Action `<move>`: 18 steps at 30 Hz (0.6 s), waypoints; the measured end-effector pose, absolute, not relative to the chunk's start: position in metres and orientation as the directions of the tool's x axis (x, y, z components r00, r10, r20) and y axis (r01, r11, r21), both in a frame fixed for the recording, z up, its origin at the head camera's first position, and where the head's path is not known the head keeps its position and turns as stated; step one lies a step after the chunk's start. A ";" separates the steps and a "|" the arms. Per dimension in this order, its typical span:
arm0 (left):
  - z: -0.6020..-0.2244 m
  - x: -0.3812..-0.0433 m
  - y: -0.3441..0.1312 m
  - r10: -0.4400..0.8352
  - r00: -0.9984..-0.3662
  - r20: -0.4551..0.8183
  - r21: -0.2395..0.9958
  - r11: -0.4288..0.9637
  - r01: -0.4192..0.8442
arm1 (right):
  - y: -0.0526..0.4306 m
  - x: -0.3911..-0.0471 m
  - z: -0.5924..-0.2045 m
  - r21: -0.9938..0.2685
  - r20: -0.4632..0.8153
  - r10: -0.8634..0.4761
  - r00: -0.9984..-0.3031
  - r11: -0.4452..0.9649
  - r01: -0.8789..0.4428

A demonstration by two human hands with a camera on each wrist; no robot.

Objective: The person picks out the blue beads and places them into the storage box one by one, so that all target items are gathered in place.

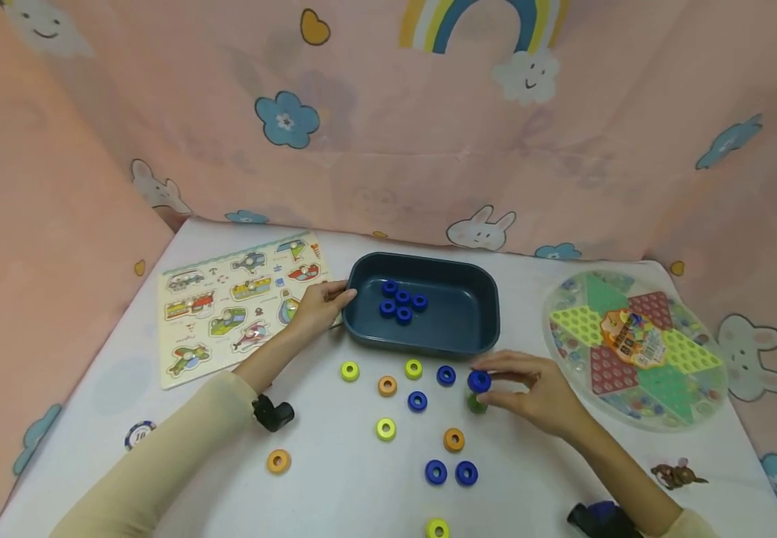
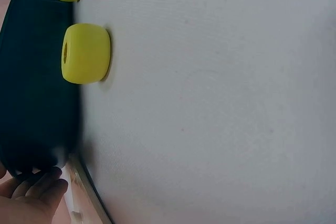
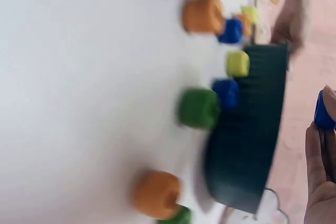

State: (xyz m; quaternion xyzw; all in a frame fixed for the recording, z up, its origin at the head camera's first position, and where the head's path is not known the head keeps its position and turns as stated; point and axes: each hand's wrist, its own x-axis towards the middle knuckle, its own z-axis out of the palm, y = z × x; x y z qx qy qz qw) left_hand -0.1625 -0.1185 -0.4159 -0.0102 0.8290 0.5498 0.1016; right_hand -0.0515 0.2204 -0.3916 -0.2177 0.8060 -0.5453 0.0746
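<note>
A dark teal tray [image 1: 456, 317] stands on the white table with several blue rings [image 1: 403, 297] inside, left of its middle. At the tray's left end my left hand [image 1: 321, 306] grips the rim; the left wrist view shows its fingers [image 2: 44, 187] against the tray's wall. My right hand [image 1: 530, 385] pinches a blue ring [image 1: 479, 381] between thumb and fingers, just in front of the tray's right corner. The same held ring [image 3: 324, 113] appears at the edge of the right wrist view. Below it a green ring [image 1: 477, 404] is partly covered.
Loose blue rings [image 1: 436, 472], yellow rings [image 1: 385, 429] and orange rings [image 1: 453, 439] lie in front of the tray. A picture puzzle board [image 1: 220, 299] lies left, a round game board [image 1: 637, 351] right. A poker chip [image 1: 138, 434] and a small brown figure [image 1: 676, 474] sit near the sides.
</note>
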 end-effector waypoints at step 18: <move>-0.416 -0.161 -0.119 0.108 -0.987 -0.120 0.909 0.411 -0.065 | 0.185 -0.207 -0.391 -0.731 -0.065 -0.458 -0.887 0.627 -0.270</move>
